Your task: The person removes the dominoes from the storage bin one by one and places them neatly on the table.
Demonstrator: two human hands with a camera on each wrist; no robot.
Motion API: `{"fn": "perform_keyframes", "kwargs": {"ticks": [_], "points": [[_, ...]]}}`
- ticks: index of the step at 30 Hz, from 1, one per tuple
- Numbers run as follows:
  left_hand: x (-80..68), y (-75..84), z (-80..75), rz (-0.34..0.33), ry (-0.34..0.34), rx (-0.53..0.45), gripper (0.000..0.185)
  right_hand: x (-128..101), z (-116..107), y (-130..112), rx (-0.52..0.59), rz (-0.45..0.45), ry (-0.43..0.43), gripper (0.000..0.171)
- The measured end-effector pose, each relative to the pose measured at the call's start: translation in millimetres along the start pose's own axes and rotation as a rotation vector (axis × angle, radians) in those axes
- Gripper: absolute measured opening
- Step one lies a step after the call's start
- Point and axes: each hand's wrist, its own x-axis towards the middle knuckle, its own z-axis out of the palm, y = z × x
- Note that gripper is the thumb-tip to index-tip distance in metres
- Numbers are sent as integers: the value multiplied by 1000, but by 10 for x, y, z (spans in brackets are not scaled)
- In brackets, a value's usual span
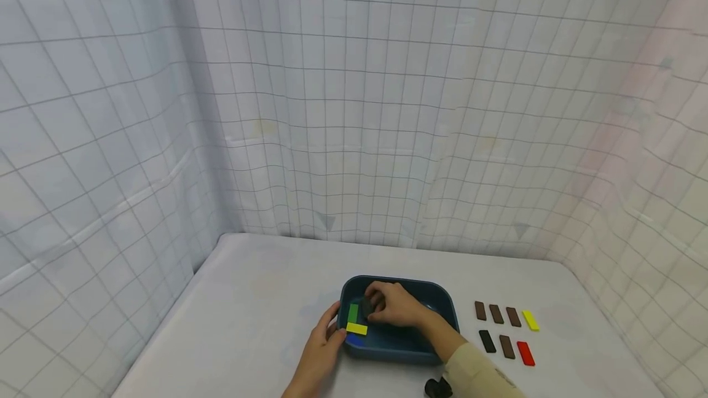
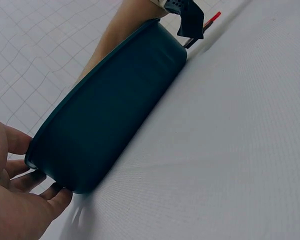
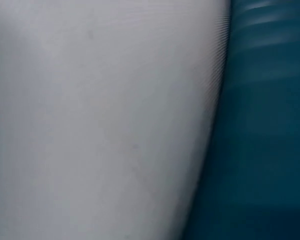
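In the head view a dark teal plastic bin [image 1: 398, 355] stands on the white table. My left hand [image 1: 321, 344] grips its left side near the front corner; in the left wrist view the fingers [image 2: 60, 199] bear on the bin's outer wall [image 2: 105, 110]. My right hand [image 1: 395, 306] reaches down inside, pinching a black rectangular block [image 1: 367, 308], partly covered by the fingers. Beside it in the bin lie a green block [image 1: 353, 312], a yellow block [image 1: 357, 328] and a blue block [image 1: 355, 341]. The right wrist view catches only bin wall [image 3: 260, 125] and white cloth.
Right of the bin, two rows of flat blocks lie on the table: several brown ones [image 1: 496, 314], a black one [image 1: 487, 341], a red one [image 1: 526, 354] and another yellow one [image 1: 531, 320]. Gridded white curtains [image 1: 343, 109] hang behind and at both sides.
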Motion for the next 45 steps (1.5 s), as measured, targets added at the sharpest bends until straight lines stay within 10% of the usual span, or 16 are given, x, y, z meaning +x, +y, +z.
{"fn": "perform_keyframes", "kwargs": {"ticks": [26, 45], "points": [[0, -18, 29, 2, 37, 32, 60, -102, -242, -151, 433, 23, 98, 46], [11, -25, 53, -3, 70, 71, 59, -504, -552, -102, 348, 50, 224, 53]]}}
